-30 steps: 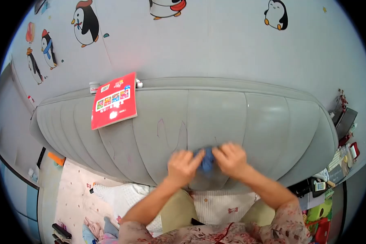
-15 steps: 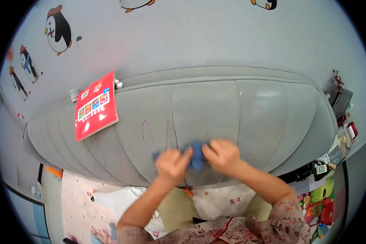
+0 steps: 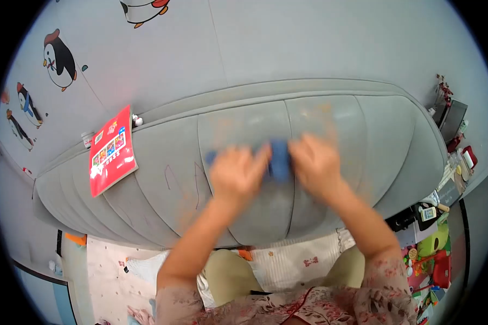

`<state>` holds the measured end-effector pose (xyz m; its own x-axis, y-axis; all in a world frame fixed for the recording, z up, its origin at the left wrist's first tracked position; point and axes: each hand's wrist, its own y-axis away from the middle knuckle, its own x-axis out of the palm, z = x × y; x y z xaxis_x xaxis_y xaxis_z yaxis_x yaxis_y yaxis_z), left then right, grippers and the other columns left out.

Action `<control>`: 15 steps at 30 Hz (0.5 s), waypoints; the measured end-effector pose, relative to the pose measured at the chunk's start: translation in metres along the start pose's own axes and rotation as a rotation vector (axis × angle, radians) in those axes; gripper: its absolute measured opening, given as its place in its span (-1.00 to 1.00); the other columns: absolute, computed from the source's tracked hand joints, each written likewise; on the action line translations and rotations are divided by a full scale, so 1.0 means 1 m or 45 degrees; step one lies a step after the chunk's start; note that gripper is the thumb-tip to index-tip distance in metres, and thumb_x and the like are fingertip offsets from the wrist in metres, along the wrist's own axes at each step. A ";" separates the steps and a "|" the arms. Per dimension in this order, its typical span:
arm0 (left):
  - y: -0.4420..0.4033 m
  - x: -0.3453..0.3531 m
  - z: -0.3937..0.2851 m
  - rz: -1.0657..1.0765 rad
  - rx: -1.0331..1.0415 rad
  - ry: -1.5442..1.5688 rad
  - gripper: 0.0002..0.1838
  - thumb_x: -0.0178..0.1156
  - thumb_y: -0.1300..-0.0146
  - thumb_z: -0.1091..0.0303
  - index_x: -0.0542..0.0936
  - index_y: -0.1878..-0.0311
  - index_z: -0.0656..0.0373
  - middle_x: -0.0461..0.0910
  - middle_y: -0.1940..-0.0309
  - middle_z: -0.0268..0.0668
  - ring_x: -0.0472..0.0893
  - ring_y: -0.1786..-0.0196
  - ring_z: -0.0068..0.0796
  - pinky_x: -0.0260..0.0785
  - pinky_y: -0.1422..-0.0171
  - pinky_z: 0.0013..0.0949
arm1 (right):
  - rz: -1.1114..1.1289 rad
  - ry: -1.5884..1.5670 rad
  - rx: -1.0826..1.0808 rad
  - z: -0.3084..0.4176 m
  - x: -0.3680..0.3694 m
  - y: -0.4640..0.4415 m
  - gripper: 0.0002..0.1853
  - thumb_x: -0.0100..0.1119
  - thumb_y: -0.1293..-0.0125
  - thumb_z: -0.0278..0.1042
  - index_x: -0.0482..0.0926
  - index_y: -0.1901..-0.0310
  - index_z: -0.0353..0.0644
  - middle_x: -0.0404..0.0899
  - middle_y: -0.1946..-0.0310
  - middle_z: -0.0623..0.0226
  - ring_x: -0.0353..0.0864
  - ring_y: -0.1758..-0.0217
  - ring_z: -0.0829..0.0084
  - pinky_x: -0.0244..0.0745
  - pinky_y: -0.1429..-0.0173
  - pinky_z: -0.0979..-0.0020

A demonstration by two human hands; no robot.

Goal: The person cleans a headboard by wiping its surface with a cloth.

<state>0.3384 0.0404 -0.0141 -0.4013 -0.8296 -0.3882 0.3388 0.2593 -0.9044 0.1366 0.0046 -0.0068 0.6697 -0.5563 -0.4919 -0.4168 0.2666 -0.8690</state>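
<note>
A blue cloth (image 3: 279, 160), blurred by motion, is bunched between my two hands in front of the grey padded headboard (image 3: 244, 208). My left hand (image 3: 237, 172) is closed on the cloth's left part, and a bit of blue shows past its outer side. On the cloth's right side, my right hand (image 3: 315, 162) grips it with bent fingers. Thin purple lines mark the headboard to the left of my hands. Whether the cloth touches the padding cannot be made out.
A red book (image 3: 114, 154) leans over the headboard's left top, beside a small white jar (image 3: 87, 140). Below lies a pale patterned bed sheet (image 3: 293, 266). At the right are a dark screen (image 3: 453, 124), a green toy box (image 3: 434, 241) and assorted small items.
Both hands and the cloth have moved up the headboard from its lower part. The view has shifted to the right, so the book and penguin pictures appear farther left.
</note>
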 end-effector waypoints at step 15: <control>-0.051 0.006 0.092 0.172 -0.443 -0.263 -0.65 0.38 -0.08 0.35 0.67 0.01 0.00 0.59 0.30 -0.19 0.61 0.22 -0.06 0.46 0.18 -0.09 | -0.022 -0.022 0.235 -0.011 0.082 -0.111 -0.86 0.26 -0.21 -0.31 0.51 0.32 -0.14 0.56 0.38 0.24 0.64 0.28 0.13 0.52 0.30 0.16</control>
<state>0.3969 -0.0231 0.0457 -0.1822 -0.8492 -0.4956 0.0549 0.4945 -0.8674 0.2310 -0.0795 0.0503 0.6866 -0.5490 -0.4766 -0.2868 0.3978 -0.8715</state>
